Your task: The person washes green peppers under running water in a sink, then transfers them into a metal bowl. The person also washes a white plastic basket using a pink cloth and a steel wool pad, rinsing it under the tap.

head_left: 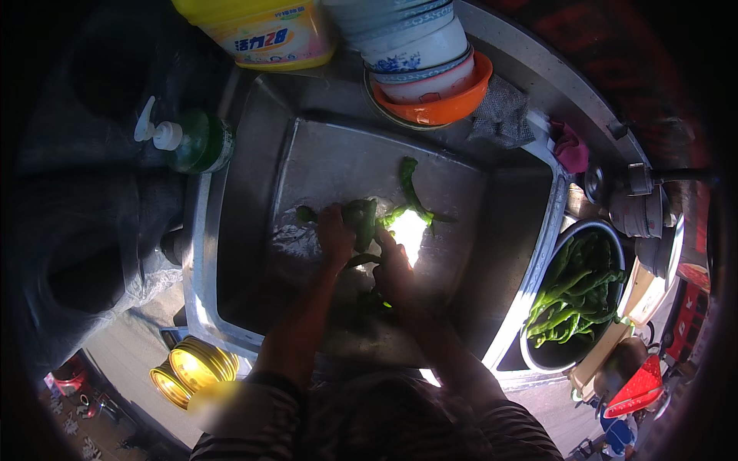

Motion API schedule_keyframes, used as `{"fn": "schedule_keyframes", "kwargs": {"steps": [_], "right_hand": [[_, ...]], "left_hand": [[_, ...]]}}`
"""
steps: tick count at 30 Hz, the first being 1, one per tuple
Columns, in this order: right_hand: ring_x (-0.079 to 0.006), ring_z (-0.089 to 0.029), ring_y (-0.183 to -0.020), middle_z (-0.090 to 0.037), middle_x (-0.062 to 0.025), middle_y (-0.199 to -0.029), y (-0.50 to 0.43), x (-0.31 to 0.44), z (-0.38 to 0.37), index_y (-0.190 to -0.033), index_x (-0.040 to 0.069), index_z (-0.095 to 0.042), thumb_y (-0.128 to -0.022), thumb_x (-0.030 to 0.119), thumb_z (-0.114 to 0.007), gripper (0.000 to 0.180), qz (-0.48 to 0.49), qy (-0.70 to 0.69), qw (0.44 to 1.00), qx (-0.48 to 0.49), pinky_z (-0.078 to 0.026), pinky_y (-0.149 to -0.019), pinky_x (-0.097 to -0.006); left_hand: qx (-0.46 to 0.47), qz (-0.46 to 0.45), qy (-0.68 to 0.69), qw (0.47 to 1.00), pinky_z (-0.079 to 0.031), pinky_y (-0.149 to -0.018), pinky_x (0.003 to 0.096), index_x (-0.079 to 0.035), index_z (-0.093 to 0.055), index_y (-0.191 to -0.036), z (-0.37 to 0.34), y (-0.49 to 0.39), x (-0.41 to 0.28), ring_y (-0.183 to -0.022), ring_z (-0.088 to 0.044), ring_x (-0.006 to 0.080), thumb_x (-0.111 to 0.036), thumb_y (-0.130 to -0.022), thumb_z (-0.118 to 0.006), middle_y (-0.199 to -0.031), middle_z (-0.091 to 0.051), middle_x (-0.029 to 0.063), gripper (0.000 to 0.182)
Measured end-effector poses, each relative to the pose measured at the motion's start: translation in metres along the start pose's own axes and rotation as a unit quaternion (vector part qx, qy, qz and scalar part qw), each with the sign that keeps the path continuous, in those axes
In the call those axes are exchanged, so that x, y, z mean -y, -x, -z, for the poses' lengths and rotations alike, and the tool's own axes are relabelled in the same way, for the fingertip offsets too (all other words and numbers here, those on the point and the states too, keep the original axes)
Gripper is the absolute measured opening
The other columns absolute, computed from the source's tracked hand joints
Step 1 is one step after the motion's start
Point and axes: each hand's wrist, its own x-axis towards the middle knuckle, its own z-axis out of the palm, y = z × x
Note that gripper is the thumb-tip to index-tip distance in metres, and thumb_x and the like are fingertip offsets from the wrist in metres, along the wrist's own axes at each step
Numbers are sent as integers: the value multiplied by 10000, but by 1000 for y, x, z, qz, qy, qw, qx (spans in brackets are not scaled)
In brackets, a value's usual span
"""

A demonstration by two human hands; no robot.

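Note:
A metal sink basin [369, 155] lies before me, with a shallow wet patch on its floor. My left hand [336, 236] grips a broad green pepper [362, 222] from its left side. Curled fingers of my right hand [395, 271] meet the pepper's right side; part of that grip is hidden. A narrow green pepper [363, 260] shows below, between the hands. Further up the basin floor lies a long curved green pepper [408, 178], beside a bright patch of glare. At the far left, another green pepper [307, 214] pokes out past my left hand.
A steel bowl [523, 346] of long green peppers [579, 288] stands right of the basin. Stacked bowls [415, 57] sit in an orange bowl [438, 109] at the far rim, beside a yellow detergent jug [277, 34]. A green pump bottle [199, 143] is at the left. Gold-coloured dishes [199, 363] lie lower left.

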Motion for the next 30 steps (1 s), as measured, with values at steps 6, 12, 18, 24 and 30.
{"fn": "schedule_keyframes", "kwargs": {"steps": [6, 12, 18, 24, 30], "right_hand": [[-393, -647, -981, -668, -185, -1077, -59, -6, 107, -1539, 234, -254, -820, 23, -625, 837, 256, 84, 936, -227, -520, -812, -465], [-396, -677, -939, -714, -199, -938, -116, -33, 107, -1243, 92, -603, -783, 483, -725, 616, -64, 121, 983, -120, -512, -795, -443], [-210, -634, -969, -688, -84, -1073, -81, -41, 32, -1203, 23, -632, -791, 419, -813, 599, -75, -300, 950, -45, -481, -876, -349], [-206, -608, -1041, -629, -79, -1176, -35, -12, 42, -1339, 36, -520, -844, 297, -797, 625, -88, -457, 885, 17, -515, -850, -351], [-193, -647, -853, -638, -89, -1024, 41, 33, 95, -1196, 13, -543, -878, 218, -750, 431, -68, -505, 860, -17, -582, -634, -336]], "left_hand": [[-212, -202, -21, 956, -431, -881, 495, -37, -589, -1109, 53, -35, 31, -1082, -511, 413, -69, -699, -670, -1057, -586, 169, 420], [-118, 63, 19, 991, -484, -812, 540, -41, -636, -1049, 31, -34, 24, -950, -593, 447, -211, -825, -651, -985, -633, 200, 282], [8, 156, 380, 912, -503, -785, 383, -44, -599, -1158, -39, 16, -15, -957, -623, 205, -320, -877, -690, -1060, -643, 80, 404], [127, 260, 572, 767, -489, -780, 349, -50, -601, -1188, 11, 38, -77, -923, -599, 164, -366, -886, -689, -1037, -636, 36, 446], [96, 224, 571, 784, -489, -789, 318, -55, -590, -1241, 73, 96, -159, -954, -604, 137, -329, -925, -653, -1076, -642, 37, 423]]}}
